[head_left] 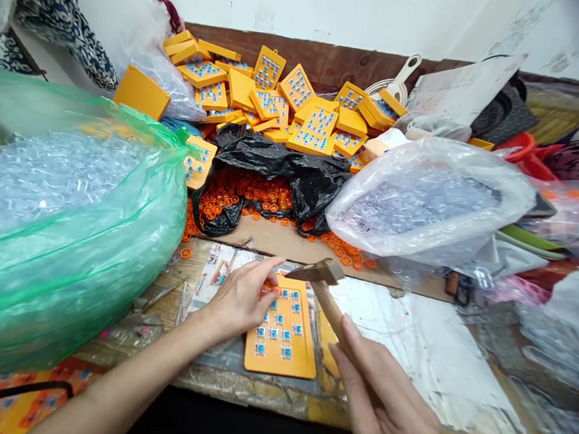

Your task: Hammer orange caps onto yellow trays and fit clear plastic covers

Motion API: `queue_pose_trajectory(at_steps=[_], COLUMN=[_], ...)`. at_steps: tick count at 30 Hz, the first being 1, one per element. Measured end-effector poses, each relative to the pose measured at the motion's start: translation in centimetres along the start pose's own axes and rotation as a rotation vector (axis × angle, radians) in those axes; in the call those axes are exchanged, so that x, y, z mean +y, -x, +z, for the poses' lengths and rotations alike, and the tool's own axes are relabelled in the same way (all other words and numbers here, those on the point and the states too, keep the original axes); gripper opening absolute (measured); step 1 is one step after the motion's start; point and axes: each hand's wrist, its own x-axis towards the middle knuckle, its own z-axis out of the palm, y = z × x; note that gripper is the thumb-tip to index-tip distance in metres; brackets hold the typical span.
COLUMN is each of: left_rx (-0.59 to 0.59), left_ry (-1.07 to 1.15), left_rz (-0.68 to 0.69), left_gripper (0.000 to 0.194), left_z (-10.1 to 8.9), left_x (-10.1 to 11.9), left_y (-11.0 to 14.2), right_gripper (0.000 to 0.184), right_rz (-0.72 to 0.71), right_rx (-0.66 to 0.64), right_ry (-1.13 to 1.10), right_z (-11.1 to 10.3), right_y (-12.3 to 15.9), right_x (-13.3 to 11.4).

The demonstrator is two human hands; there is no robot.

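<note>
A yellow-orange plate point(286, 357) lies flat on the work surface in front of me, set with several small clear squares with blue centres. Over its upper left part is my left hand point(243, 297), thumb and fingers closed in a pinch; what is between the fingertips is too small and hidden to name. My right hand point(386, 392) is wrapped round the wooden handle of a hammer point(328, 271). The hammer's head is above the plate's top edge, close to my left fingertips, its narrow end pointing left.
A green bag point(131, 251) of clear plastic pieces bulges at left; a whitish bag point(513, 181) of similar pieces stands at right. Behind, orange rings point(266, 192) spill from a black bag point(259, 151). Similar yellow-orange plates point(242, 89) are heaped by the wall. White sheet point(410, 340) at right.
</note>
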Motion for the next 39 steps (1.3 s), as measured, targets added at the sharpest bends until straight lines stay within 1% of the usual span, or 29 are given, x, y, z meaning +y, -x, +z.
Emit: queue_pose_trajectory(at_steps=[3,4,6,9,10,11,14,15,16,19,21,22,24,26,28,30,32,35,37,39], left_rx=[0.007,0.006,-0.005,-0.022,-0.026,-0.030,-0.044,-0.049,-0.053,-0.076,-0.066,-0.035,0.073,0.156,0.164,0.119,0.052,-0.007,-0.017,-0.031], left_ry=[0.037,0.051,0.070,0.079,0.078,0.077,0.077,0.075,0.075,0.106,0.077,0.026,-0.121,-0.226,-0.270,-0.281,-0.266,-0.261,-0.272,-0.271], left_rz=[-0.039,-0.054,-0.078,-0.081,-0.080,-0.082,-0.097,-0.101,-0.102,-0.103,-0.120,-0.133,-0.157,-0.176,-0.188,-0.179,-0.145,-0.089,-0.067,-0.042], left_gripper=[0.052,0.053,0.054,0.055,0.055,0.056,0.057,0.057,0.057,0.059,0.055,0.049,0.034,0.028,0.024,0.020,0.015,0.011,0.015,0.018], left_z=[0.0,-0.1,-0.3,-0.5,-0.6,-0.6,-0.7,-0.7,-0.7,-1.2,-1.7,-2.0,-2.6,-3.0,-3.0,-2.5,-1.9,-1.0,-0.7,-0.8], left_x=[-0.2,-0.2,-0.1,0.0,0.0,0.1,0.3,0.4,0.5,0.5,0.1,-0.3,-1.4,-2.5,-3.3,-3.6,-3.7,-3.7,-3.5,-2.7], left_y=[-0.1,-0.2,-0.2,-0.4,-0.4,-0.5,-0.4,-0.3,-0.2,-0.4,-1.6,-2.6,-5.3,-8.1,-10.2,-11.2,-11.2,-10.4,-9.8,-9.0], right_gripper=[0.052,0.051,0.052,0.057,0.059,0.060,0.056,0.055,0.053,0.046,0.040,0.039,0.041,0.045,0.046,0.046,0.046,0.047,0.046,0.042], right_rz=[-0.014,-0.012,0.001,0.002,-0.007,-0.020,-0.038,-0.027,-0.014,0.058,0.168,0.243,0.408,0.545,0.640,0.703,0.732,0.718,0.687,0.613], right_rx=[-0.154,-0.179,-0.143,0.013,0.022,-0.002,-0.185,-0.217,-0.218,-0.116,-0.017,0.030,0.091,0.108,0.134,0.189,0.206,0.144,0.139,0.142], right_ry=[0.070,0.079,0.062,0.014,0.019,0.040,0.108,0.112,0.096,-0.010,-0.075,-0.104,-0.176,-0.269,-0.343,-0.379,-0.398,-0.420,-0.407,-0.357], right_z=[0.3,0.4,0.6,0.6,0.5,0.5,0.6,0.7,0.8,1.0,0.9,0.8,0.8,0.8,0.9,0.9,0.7,0.6,0.6,0.8], right_y=[0.2,0.2,0.2,0.1,0.2,0.2,0.4,0.5,0.5,0.7,0.7,0.7,0.8,1.0,1.2,1.5,1.7,1.7,1.6,1.6], right_x=[0.2,0.2,0.3,0.3,0.4,0.4,0.7,0.8,0.9,1.3,1.6,1.7,1.8,1.8,1.6,1.6,1.7,1.9,2.0,2.1])
